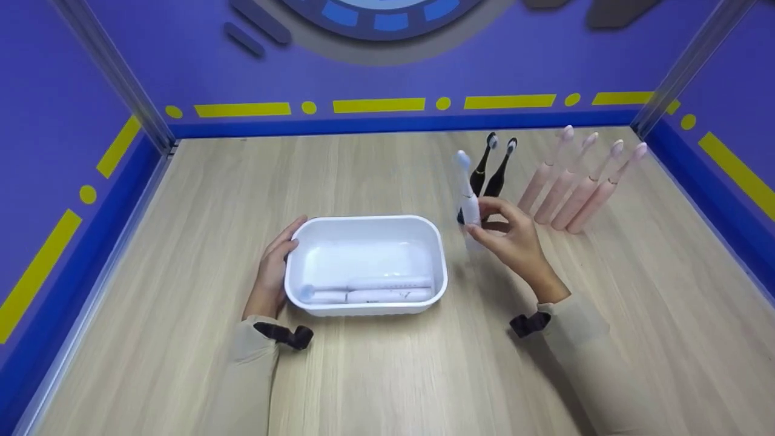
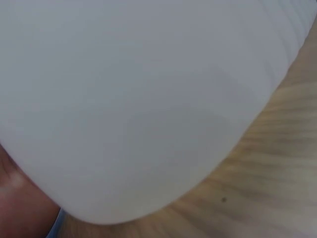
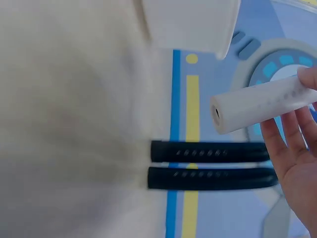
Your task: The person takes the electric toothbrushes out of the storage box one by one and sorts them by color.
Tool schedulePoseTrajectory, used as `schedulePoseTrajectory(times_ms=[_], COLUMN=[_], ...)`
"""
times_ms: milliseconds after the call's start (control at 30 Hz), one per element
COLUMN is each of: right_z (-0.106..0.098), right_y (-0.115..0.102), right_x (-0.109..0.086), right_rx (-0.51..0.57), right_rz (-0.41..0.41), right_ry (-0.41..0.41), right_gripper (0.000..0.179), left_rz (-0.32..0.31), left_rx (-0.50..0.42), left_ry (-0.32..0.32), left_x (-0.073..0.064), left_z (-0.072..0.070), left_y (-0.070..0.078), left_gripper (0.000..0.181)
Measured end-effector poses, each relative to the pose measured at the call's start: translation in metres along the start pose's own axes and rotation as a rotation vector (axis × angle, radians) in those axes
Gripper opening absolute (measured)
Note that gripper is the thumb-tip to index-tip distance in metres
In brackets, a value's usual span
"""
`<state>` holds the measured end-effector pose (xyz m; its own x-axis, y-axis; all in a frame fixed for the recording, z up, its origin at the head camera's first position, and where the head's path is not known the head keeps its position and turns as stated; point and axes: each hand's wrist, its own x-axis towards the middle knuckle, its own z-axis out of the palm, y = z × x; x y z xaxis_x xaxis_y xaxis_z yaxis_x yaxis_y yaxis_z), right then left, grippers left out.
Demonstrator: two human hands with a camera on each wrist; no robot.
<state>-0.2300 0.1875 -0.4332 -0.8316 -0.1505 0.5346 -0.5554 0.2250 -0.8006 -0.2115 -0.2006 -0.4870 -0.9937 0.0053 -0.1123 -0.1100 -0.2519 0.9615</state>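
My right hand (image 1: 511, 236) pinches a white electric toothbrush (image 1: 470, 206) between thumb and fingers, upright with its brush head up. The right wrist view shows the flat base of this white toothbrush (image 3: 262, 105) above the table. My left hand (image 1: 273, 272) lies along the left side of a white plastic bin (image 1: 366, 310), its fingers fairly straight against the wall and rim. Inside the bin, two white electric toothbrushes (image 1: 387, 295) lie side by side along the near wall. In the left wrist view, the bin's outer wall (image 2: 138, 109) fills most of the picture.
Two black electric toothbrushes (image 1: 496, 178) stand just behind my right hand, their lower parts partly hidden by it. Several pink electric toothbrushes (image 1: 581, 197) stand in a row farther right. A blue-purple panel (image 1: 387, 79) closes off the back of the wooden table (image 1: 387, 375).
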Motion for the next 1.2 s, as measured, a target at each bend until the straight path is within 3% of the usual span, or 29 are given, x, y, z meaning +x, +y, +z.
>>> schedulePoseTrajectory(times_ms=[267, 467, 900, 1200], right_z=[-0.015, -0.027, -0.047, -0.058], right_y=[-0.012, -0.005, -0.002, 0.032], right_x=[-0.007, -0.009, -0.009, -0.011], right_rx=[-0.004, -0.01, -0.162, -0.261], right_rz=[0.092, 0.181, 0.243, 0.314], right_ry=[0.064, 0.118, 0.193, 0.198], right_gripper=[0.036, 0.037, 0.039, 0.043], left_rz=[-0.005, -0.005, -0.005, 0.003], left_rx=[0.012, 0.037, 0.041, 0.018], left_ry=[-0.001, 0.002, 0.014, 0.001], left_x=[0.001, 0.001, 0.0, 0.0], left_z=[-0.001, -0.001, 0.001, 0.0], left_y=[0.0, 0.0, 0.002, 0.0], left_gripper=[0.05, 0.05, 0.05, 0.05])
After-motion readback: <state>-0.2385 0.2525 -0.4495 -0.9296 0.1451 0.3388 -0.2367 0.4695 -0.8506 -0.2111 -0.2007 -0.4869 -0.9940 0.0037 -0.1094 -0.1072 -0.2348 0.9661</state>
